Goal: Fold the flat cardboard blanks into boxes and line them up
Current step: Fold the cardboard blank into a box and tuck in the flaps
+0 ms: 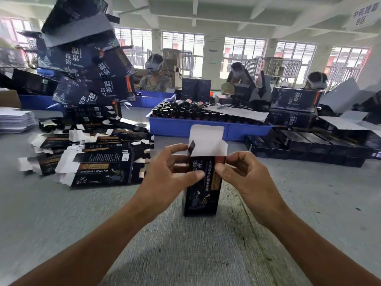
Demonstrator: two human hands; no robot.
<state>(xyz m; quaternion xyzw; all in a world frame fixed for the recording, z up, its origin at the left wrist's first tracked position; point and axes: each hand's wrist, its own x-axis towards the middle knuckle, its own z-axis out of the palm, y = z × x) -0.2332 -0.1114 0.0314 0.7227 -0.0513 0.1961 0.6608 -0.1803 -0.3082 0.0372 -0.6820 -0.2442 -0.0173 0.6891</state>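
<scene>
A tall dark printed box [201, 196] stands upright on the grey table [185, 244] in front of me, its white top flap [207, 139] raised open. My left hand [165, 174] grips the box's upper left side, thumb across the front and fingers near a small dark side flap. On the upper right corner my right hand [245, 176] pinches the box. A heap of flat dark blanks [99, 153] with white tabs lies to the left. Finished dark boxes [309, 145] lie in a row at the right.
A blue tray [185, 129] of dark bottles stands behind the box. Larger dark cartons [90, 65] are piled high at the back left, more at the right [294, 100]. White sheets [14, 120] are stacked at the far left. Three people work across the table.
</scene>
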